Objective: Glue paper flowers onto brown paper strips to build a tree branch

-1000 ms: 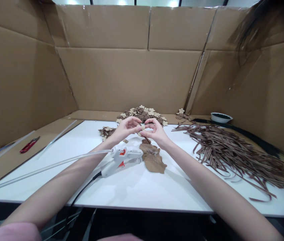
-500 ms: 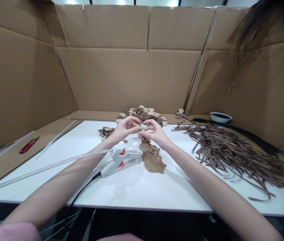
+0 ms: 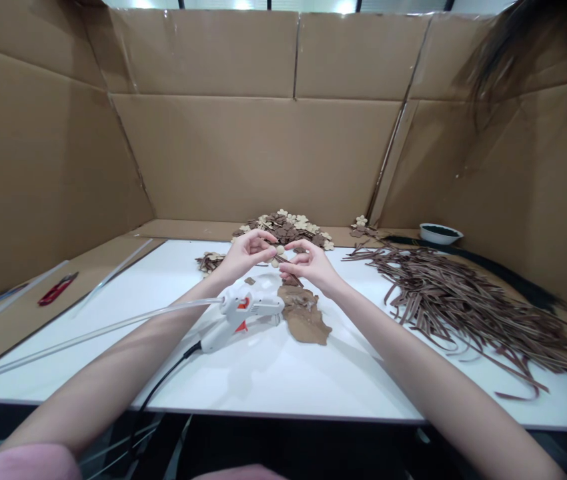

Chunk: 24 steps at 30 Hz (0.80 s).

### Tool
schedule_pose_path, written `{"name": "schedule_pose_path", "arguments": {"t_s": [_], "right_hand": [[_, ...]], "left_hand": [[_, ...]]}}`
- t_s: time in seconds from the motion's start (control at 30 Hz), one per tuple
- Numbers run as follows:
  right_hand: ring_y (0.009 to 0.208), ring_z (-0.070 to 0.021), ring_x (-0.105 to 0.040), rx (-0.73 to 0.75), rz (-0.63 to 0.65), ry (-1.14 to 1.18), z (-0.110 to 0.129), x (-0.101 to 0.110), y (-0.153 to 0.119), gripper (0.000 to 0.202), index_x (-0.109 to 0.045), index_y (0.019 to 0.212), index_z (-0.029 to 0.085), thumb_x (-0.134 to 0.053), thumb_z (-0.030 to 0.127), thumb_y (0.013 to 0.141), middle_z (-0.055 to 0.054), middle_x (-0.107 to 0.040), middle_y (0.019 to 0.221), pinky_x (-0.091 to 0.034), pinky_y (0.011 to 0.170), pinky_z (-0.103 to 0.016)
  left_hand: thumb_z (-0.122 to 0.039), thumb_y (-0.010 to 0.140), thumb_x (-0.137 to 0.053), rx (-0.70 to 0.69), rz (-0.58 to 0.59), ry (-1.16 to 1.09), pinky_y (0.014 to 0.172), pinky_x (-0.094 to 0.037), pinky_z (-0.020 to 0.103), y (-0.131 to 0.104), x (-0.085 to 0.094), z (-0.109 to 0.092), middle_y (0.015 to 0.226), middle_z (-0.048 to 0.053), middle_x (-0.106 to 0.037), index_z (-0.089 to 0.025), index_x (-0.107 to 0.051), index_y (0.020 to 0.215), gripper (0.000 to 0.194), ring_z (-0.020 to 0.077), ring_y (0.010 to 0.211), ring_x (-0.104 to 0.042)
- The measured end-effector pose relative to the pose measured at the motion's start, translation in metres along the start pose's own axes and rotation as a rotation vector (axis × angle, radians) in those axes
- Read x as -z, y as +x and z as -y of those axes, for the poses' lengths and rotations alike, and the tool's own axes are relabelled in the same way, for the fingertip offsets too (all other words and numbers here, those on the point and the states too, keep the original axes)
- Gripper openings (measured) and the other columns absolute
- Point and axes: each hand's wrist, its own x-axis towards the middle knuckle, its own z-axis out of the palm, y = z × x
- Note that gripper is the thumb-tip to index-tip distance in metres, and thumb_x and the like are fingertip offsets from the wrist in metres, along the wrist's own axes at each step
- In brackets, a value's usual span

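My left hand [image 3: 252, 253] pinches a small cream flower piece [image 3: 279, 251] between thumb and fingers. Facing it, my right hand [image 3: 308, 261] has its fingers closed on a thin brown strip [image 3: 292, 279] that slants down toward a crumpled brown sheet [image 3: 306, 317]. The flower and the strip meet between the two hands; whether they are joined is too small to tell. Below my left hand, a white glue gun [image 3: 236, 317] with an orange trigger lies on the white board [image 3: 283, 380], its nozzle beside the brown sheet.
Brown and cream flower pieces [image 3: 288, 230] are heaped behind my hands, with a smaller pile [image 3: 209, 262] to the left. Brown strips [image 3: 463, 300] spread over the right side, near a white bowl [image 3: 441, 234]. Red cutters [image 3: 58, 289] lie far left. Cardboard walls [image 3: 258, 153] surround the board.
My hands have parted slightly, and the flower piece and strip between them have turned and show more clearly. The glue gun and the piles have stayed in place.
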Motion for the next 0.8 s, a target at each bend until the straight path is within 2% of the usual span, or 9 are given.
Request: {"name": "schedule_pose_path", "arguments": {"t_s": [0.2,0.33,0.6,0.8], "right_hand": [[0.055,-0.0159,-0.069,-0.038,-0.011,0.021,0.0,-0.003,0.001,0.043,-0.058,0.096,0.018,-0.084,0.033,0.065,-0.002,-0.072,0.062,-0.054,0.054,-0.024],[0.059,-0.0155,-0.07,-0.117,-0.013,0.079,-0.003,-0.007,0.002,0.034,-0.062,0.089,0.016,-0.082,0.036,0.07,-0.005,-0.073,0.067,-0.058,0.059,-0.026],[0.062,-0.0142,-0.069,-0.131,0.002,0.136,-0.012,-0.006,0.003,0.04,-0.067,0.079,0.014,-0.086,0.044,0.062,-0.005,-0.072,0.069,-0.057,0.06,-0.023],[0.061,-0.0148,-0.069,-0.112,-0.021,0.168,-0.014,-0.007,0.004,0.042,-0.068,0.077,0.014,-0.088,0.045,0.057,-0.005,-0.071,0.068,-0.057,0.06,-0.024]], "left_hand": [[-0.038,0.073,-0.078,-0.003,0.001,0.0,0.063,-0.047,0.023,-0.001,-0.002,0.0,0.076,0.003,-0.067,-0.015,-0.061,0.101,0.04,0.0131,0.068,-0.063],[-0.037,0.073,-0.079,0.014,0.019,-0.022,0.07,-0.049,0.026,-0.002,-0.005,-0.002,0.079,0.004,-0.068,-0.014,-0.06,0.102,0.041,0.0139,0.072,-0.064],[-0.037,0.074,-0.077,0.03,0.012,-0.038,0.067,-0.047,0.023,-0.003,-0.006,-0.001,0.078,0.002,-0.066,-0.014,-0.061,0.102,0.039,0.0122,0.071,-0.062],[-0.037,0.074,-0.077,0.027,0.006,-0.048,0.068,-0.048,0.024,-0.002,-0.006,0.001,0.078,0.002,-0.066,-0.015,-0.061,0.102,0.04,0.0128,0.072,-0.063]]}}
